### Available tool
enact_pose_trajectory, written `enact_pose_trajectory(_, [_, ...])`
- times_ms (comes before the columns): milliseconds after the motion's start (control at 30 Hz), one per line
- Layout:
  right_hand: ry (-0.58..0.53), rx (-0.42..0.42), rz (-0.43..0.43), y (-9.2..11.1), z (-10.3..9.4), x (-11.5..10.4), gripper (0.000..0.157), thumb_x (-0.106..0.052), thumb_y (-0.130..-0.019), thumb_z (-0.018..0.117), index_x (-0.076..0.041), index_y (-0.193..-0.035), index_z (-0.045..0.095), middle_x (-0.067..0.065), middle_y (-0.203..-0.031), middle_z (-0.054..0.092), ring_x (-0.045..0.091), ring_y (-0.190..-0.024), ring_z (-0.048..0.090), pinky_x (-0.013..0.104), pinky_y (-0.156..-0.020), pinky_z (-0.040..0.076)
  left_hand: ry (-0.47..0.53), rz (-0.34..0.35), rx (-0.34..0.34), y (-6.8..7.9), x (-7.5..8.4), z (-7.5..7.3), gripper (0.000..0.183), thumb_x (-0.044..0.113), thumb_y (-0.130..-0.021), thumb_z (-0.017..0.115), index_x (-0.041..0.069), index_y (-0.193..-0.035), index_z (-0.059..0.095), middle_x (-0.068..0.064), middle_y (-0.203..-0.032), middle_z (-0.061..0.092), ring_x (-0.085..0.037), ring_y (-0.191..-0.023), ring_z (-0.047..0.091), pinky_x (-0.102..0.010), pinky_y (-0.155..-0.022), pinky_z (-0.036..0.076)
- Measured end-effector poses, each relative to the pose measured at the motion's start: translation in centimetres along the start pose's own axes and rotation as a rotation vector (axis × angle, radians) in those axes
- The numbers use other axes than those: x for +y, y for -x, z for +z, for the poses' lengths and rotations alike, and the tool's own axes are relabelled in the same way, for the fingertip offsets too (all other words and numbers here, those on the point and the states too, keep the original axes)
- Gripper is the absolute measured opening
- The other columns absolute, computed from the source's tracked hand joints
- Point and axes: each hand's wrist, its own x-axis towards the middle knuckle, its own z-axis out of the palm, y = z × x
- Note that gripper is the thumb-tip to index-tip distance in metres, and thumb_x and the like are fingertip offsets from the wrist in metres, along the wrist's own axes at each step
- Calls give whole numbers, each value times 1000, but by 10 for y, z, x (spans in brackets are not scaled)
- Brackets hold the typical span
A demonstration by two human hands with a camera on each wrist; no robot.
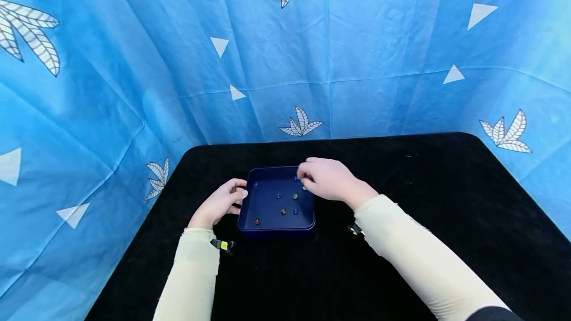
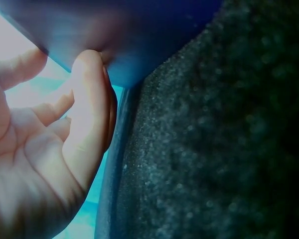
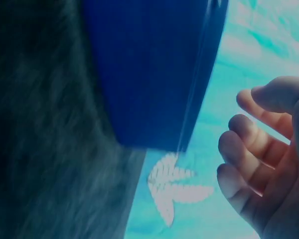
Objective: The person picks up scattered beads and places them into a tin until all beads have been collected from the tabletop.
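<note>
A dark blue square tray [image 1: 267, 230] lies on the black cloth with several glass marbles spread over its floor, among them a green one [image 1: 295, 196], an orange-brown one [image 1: 283, 211] and a blue one [image 1: 296, 211]. My left hand [image 1: 221, 202] holds the tray's left side, thumb at the rim and fingers against the outer wall [image 2: 134, 40]. Over the tray's right rear rim hovers my right hand [image 1: 327, 178], fingers loosely bent, thumb close to the index finger [image 3: 246, 102]. No marble shows between them. Under that hand, a small pale spot is too small to identify.
Black cloth [image 1: 428, 202] covers the table around the tray. A blue curtain [image 1: 374, 38] with leaf and triangle prints hangs behind and at the sides. Small dark straps sit at both wrists.
</note>
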Motion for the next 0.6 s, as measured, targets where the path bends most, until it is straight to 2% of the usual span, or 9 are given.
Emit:
enact_pose_trajectory(200, [-34, 13, 92, 39, -5, 30, 5, -23, -94, 66, -27, -93, 69, -12, -87, 56, 8, -71, 52, 34, -69, 48, 2, 3, -5, -1, -1, 2, 47, 20, -105, 53, 0, -146, 41, -24, -124, 55, -34, -103, 63, -41, -79, 57])
enact_pose_trajectory(367, [-68, -55, 168, 65, -9, 50, 4, -25, -95, 66, -26, -92, 67, -10, -83, 55, 11, -70, 51, 35, -67, 46, -2, 10, 10, -1, 2, 1, 44, 18, -105, 52, 1, -144, 42, -21, -119, 55, -31, -99, 63, -40, -77, 57])
enact_pose_trajectory(600, [-108, -138, 226, 93, -13, 72, 5, -28, -96, 67, -24, -95, 68, -8, -84, 56, 11, -70, 51, 35, -68, 45, -13, -12, 3, 0, 1, 2, 44, 19, -106, 50, 2, -145, 41, -22, -123, 53, -32, -102, 62, -40, -79, 57])
